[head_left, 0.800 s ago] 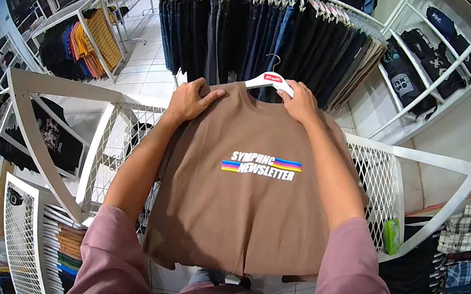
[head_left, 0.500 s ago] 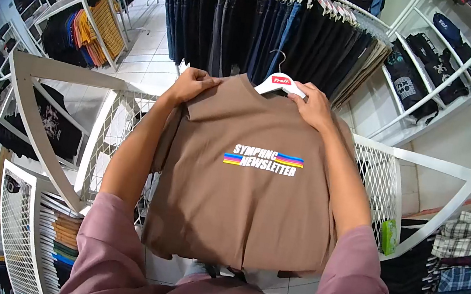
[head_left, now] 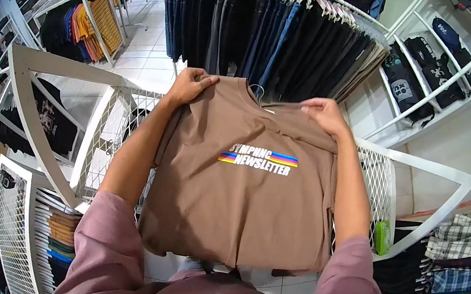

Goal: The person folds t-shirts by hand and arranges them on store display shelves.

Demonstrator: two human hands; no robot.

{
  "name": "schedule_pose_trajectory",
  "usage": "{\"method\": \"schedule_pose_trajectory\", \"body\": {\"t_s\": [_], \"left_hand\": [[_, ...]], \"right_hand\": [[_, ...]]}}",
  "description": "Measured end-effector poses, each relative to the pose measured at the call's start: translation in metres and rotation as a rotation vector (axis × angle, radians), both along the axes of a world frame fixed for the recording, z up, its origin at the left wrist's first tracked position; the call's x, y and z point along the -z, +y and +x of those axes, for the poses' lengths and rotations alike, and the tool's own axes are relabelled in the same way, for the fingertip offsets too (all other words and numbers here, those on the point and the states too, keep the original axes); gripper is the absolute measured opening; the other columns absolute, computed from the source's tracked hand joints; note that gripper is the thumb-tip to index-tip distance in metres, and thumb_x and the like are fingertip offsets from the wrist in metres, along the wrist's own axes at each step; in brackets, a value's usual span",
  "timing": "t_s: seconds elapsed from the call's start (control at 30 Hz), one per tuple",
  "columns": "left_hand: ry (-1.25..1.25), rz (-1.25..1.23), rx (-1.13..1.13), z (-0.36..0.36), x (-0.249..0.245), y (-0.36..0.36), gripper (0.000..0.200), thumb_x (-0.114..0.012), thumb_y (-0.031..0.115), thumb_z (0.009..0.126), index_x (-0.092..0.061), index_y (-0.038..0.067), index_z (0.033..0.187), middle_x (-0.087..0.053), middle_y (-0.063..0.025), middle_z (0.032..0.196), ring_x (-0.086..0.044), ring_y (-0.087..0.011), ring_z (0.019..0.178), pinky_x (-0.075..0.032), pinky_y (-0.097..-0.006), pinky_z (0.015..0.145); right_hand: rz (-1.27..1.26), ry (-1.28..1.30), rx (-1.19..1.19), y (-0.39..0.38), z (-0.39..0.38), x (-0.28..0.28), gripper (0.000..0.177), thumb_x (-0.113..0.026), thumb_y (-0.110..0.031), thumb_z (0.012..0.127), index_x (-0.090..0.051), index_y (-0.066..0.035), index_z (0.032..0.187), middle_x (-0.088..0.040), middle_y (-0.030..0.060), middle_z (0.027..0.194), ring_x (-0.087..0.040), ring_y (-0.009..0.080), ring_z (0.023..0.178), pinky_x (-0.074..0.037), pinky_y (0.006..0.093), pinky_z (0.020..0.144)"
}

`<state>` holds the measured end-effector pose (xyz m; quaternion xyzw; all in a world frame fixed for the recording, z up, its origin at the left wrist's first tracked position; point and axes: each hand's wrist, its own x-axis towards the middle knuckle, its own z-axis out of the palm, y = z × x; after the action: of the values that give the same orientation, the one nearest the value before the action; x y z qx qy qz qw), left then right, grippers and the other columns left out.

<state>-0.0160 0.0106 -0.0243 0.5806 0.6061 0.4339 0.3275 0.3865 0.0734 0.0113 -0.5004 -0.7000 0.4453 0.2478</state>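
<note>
Left hand (head_left: 192,88), closed: thumb and curled fingers are clamped on the shoulder of a brown T-shirt (head_left: 244,210), at its upper left corner as seen in the head view. Right hand (head_left: 327,120), likewise closed: thumb and fingertips meet on the fabric of the opposite shoulder, some way out from the neckline, the hand being flatter and more extended than the left. Whether the right fingers also touch a support beneath the cloth cannot be told.

The garment is spread between the two hands, its printed front facing the wearer and its hem toward the body; folds run across the upper chest above the lettering "SYMPHNC NEWSLETTER" and its coloured stripes. A hanger hook (head_left: 256,92) shows at the neck opening, between the hands; the remainder of the hanger is largely hidden.

Beneath and around the shirt stands a white mesh rack (head_left: 466,177), with a green packet (head_left: 382,238) on its right side. Beyond lie a rail of dark trousers (head_left: 229,29) on clip hangers and, to the upper right, white shelves with folded dark garments (head_left: 402,84). Plaid shirts (head_left: 469,245) occupy the right margin.
</note>
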Motion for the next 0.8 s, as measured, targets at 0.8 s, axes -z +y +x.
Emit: {"method": "schedule_pose_trajectory", "body": {"t_s": [0.8], "left_hand": [[-0.102, 0.017, -0.015, 0.002, 0.004, -0.001, 0.041, -0.069, 0.042, 0.098, -0.075, 0.002, 0.091, -0.061, 0.0031, 0.073, -0.052, -0.0054, 0.07, -0.044, -0.0232, 0.064]], "right_hand": [[0.015, -0.089, 0.099, 0.021, -0.136, 0.006, 0.018, -0.066, -0.002, 0.087, -0.076, -0.005, 0.102, -0.076, 0.0105, 0.08, -0.074, 0.0165, 0.066, -0.058, 0.0281, 0.062]]}}
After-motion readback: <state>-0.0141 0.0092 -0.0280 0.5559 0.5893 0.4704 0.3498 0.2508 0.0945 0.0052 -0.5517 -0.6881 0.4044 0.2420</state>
